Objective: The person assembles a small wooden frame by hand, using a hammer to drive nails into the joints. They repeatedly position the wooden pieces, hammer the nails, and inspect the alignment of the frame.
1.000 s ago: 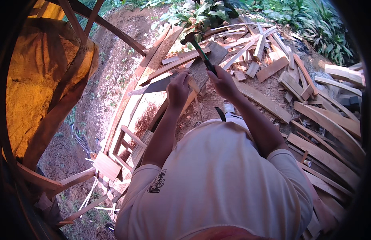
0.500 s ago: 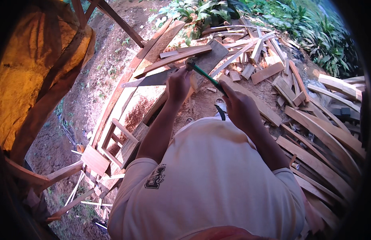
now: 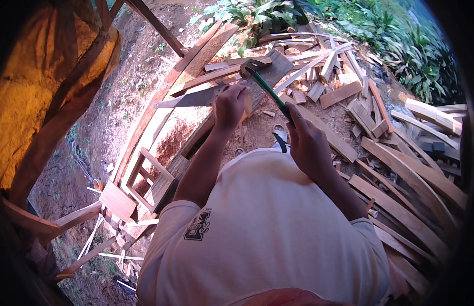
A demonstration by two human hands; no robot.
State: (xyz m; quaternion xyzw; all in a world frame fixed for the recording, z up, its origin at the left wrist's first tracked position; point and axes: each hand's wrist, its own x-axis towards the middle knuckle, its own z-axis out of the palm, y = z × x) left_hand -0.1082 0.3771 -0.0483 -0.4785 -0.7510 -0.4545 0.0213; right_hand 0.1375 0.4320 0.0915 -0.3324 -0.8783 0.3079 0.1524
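My right hand (image 3: 309, 144) is wrapped round the green handle of a claw hammer (image 3: 270, 93). The hammer's head is held just beyond my left fingertips, apart from them. My left hand (image 3: 229, 106) is closed, thumb and fingers pinched together over the timber; whatever is between them is too small to make out. Beside that hand a handsaw (image 3: 188, 100) lies with its blade pointing left, its handle end partly hidden. A wide plank (image 3: 277, 66) stretches past both hands toward the far side.
Loose boards and offcuts (image 3: 341, 94) pile up at the far right, and long planks (image 3: 400, 204) lie along the right. A small wooden frame (image 3: 150, 173) rests at the left. An orange-yellow sheet (image 3: 48, 92) hangs at the far left. Leafy plants (image 3: 267, 18) grow beyond.
The hammer's head has lifted from my left fingertips, and my right hand has drawn slightly back toward me. My left hand stays in nearly the same place.
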